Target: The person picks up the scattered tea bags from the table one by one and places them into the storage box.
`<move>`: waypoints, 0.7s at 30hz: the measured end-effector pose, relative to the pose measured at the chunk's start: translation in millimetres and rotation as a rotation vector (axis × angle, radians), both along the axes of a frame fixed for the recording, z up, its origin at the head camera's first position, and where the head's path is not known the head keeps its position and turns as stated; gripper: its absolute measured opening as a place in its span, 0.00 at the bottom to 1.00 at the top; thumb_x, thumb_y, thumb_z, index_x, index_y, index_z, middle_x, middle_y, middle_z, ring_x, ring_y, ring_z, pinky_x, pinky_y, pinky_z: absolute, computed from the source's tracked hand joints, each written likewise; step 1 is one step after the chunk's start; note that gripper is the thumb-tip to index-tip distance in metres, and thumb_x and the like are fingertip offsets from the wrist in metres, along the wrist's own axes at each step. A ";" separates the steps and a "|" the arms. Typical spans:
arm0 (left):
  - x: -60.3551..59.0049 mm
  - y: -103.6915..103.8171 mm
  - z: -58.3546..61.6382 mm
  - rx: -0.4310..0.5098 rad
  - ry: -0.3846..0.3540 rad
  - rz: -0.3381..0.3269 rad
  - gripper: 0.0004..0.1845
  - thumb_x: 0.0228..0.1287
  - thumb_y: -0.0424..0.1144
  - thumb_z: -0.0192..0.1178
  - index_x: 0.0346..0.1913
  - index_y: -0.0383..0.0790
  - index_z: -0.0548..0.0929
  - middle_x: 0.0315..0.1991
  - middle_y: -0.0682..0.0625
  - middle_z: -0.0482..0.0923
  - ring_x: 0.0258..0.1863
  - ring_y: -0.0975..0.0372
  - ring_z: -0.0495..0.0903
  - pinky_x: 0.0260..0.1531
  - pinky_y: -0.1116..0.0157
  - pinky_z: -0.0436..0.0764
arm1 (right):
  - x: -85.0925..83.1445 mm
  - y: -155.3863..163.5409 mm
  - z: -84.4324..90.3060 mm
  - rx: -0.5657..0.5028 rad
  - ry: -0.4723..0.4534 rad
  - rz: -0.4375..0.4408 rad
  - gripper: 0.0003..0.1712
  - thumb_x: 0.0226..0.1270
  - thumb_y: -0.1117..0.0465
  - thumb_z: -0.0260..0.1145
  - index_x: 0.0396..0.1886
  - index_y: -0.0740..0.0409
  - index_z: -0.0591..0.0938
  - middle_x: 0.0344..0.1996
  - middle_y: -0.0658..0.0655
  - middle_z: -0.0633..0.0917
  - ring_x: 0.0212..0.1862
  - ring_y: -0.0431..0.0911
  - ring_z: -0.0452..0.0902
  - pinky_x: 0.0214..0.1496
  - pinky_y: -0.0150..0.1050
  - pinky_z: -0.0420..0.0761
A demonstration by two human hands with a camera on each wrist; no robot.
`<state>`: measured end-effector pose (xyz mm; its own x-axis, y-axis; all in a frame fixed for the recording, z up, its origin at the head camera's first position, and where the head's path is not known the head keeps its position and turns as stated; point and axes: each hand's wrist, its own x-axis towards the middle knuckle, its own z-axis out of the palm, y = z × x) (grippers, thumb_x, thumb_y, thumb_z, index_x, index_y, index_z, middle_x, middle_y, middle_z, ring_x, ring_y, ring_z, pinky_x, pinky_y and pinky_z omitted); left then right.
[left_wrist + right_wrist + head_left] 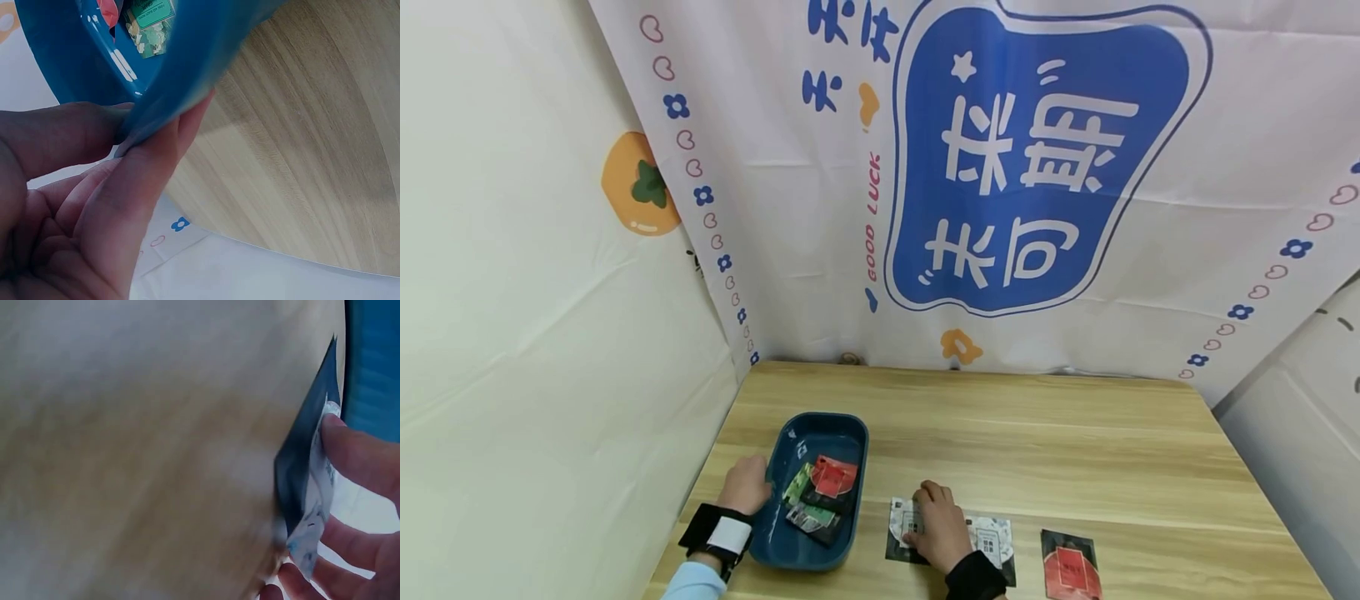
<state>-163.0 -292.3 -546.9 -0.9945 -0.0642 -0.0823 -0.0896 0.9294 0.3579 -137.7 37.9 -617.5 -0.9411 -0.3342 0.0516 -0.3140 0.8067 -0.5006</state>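
My left hand (pixel 747 486) pinches the left rim of a deep blue plastic tray (pixel 772 542). In the left wrist view the thumb lies inside the tray wall (pixel 181 69) and the fingers outside. Several sachets lie inside: a red-and-black one (pixel 835 477) on top, and green and grey ones partly hidden under it. To the tray's right, my right hand (pixel 942 529) grips a flat white-and-black sachet (pixel 901 527). The right wrist view has this sachet (pixel 315 478) edge-on between thumb and fingers, slightly bent, near the tray's blue side.
Just right of my right hand lies a second white-and-black sachet (pixel 994 546), partly covered by the hand and wrist. Further right is a red-and-black sachet (pixel 1070 567). All are on a wood-grain table (pixel 1000 442), with a printed white cloth (pixel 820 292) hanging behind it.
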 end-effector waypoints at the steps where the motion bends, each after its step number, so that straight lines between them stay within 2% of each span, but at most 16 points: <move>1: 0.3 -0.3 0.3 0.001 0.001 0.000 0.03 0.53 0.24 0.63 0.27 0.30 0.78 0.21 0.44 0.76 0.20 0.57 0.70 0.22 0.60 0.69 | -0.3 -0.1 -0.1 -0.011 -0.003 -0.002 0.31 0.50 0.54 0.80 0.51 0.60 0.77 0.58 0.65 0.77 0.59 0.61 0.71 0.47 0.54 0.78; 3: 0.7 -0.5 0.9 0.005 0.005 -0.001 0.03 0.53 0.24 0.62 0.27 0.30 0.78 0.21 0.44 0.75 0.20 0.57 0.70 0.21 0.61 0.69 | -0.8 0.2 -1.5 -0.043 0.000 -0.010 0.30 0.50 0.57 0.80 0.50 0.59 0.75 0.52 0.63 0.79 0.52 0.58 0.74 0.43 0.48 0.78; 5: 0.9 -0.4 1.4 0.004 0.005 -0.002 0.03 0.53 0.24 0.62 0.27 0.30 0.78 0.21 0.44 0.75 0.20 0.57 0.70 0.21 0.61 0.69 | -1.4 2.5 -0.4 -0.109 -0.006 -0.016 0.29 0.51 0.61 0.79 0.49 0.59 0.72 0.41 0.58 0.82 0.41 0.51 0.77 0.34 0.42 0.74; 7: 1.0 0.3 1.8 0.006 -0.005 -0.001 0.04 0.54 0.24 0.62 0.27 0.30 0.78 0.21 0.44 0.75 0.20 0.57 0.70 0.22 0.61 0.69 | -2.2 6.4 2.3 -0.173 -0.011 -0.031 0.27 0.52 0.65 0.78 0.48 0.59 0.72 0.30 0.54 0.83 0.28 0.44 0.74 0.28 0.37 0.69; 9: 1.1 0.8 1.7 0.008 -0.013 -0.001 0.04 0.54 0.24 0.63 0.27 0.30 0.77 0.21 0.44 0.75 0.21 0.57 0.70 0.22 0.61 0.69 | -3.8 11.0 3.8 -0.233 -0.026 -0.048 0.25 0.52 0.67 0.76 0.47 0.60 0.75 0.25 0.53 0.83 0.24 0.40 0.72 0.27 0.34 0.67; 15: 1.9 0.4 1.7 0.015 -0.008 0.011 0.04 0.53 0.24 0.62 0.26 0.31 0.77 0.21 0.45 0.74 0.20 0.58 0.69 0.21 0.61 0.68 | -12.0 22.7 3.9 -0.391 -0.139 -0.113 0.16 0.58 0.64 0.73 0.45 0.64 0.82 0.32 0.57 0.86 0.26 0.39 0.72 0.31 0.35 0.70; 18: 1.6 0.8 2.5 0.009 -0.009 0.012 0.03 0.53 0.23 0.62 0.26 0.30 0.78 0.21 0.44 0.75 0.20 0.58 0.70 0.21 0.61 0.69 | -13.3 25.8 6.8 -0.450 -0.151 -0.169 0.14 0.59 0.62 0.73 0.42 0.63 0.83 0.31 0.58 0.86 0.27 0.40 0.72 0.32 0.36 0.71; 21: 0.5 1.6 3.1 0.005 -0.018 0.015 0.03 0.53 0.24 0.62 0.27 0.30 0.78 0.21 0.44 0.76 0.21 0.57 0.71 0.22 0.61 0.70 | -16.2 27.1 11.5 -0.475 -0.124 -0.222 0.12 0.57 0.60 0.75 0.38 0.62 0.83 0.30 0.54 0.85 0.29 0.40 0.73 0.33 0.35 0.72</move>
